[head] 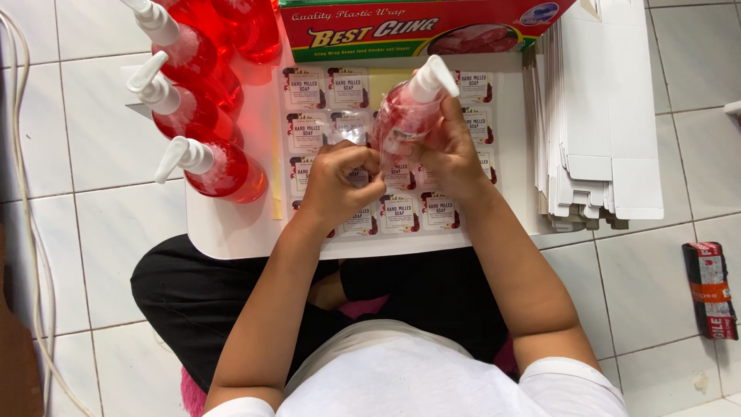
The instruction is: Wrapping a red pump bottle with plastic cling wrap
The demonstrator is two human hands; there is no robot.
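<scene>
White floor tiles point(100, 131) all round; person seated on the floor, dark-clothed legs crossed, a low white board point(231, 232) resting across them as a work surface.

Nearest: both forearms reach forward over the board. Left hand point(340, 184) curled narrow, fingertips pinched at the lower side of a pump bottle point(405, 116); whether a sticker is under those fingertips cannot be told. Right hand point(448, 154) wraps the same bottle from the other side and holds it tilted above the board, white pump head pointing up and to the right. Bottle is clear with red liquid and seems to have a clear film or label over it.

Directly under the hands: a sheet of stickers point(394, 147), small white labels with red corner print, set in rows. One cell beside the left hand looks paler, perhaps already peeled; not certain.

Left part of the board: three red pump bottles point(201, 116) lying on their sides, pumps pointing left, more red bottles behind them at the top edge. No labels show on them from this angle.

Right: a stack of flat white cartons point(594, 131), unfolded. Far edge: a long red and green box of cling wrap point(417, 29). On the tiles at far right, a small red packet point(710, 289).

Judgement: early; one bottle in hand, several bottles and most stickers left.
</scene>
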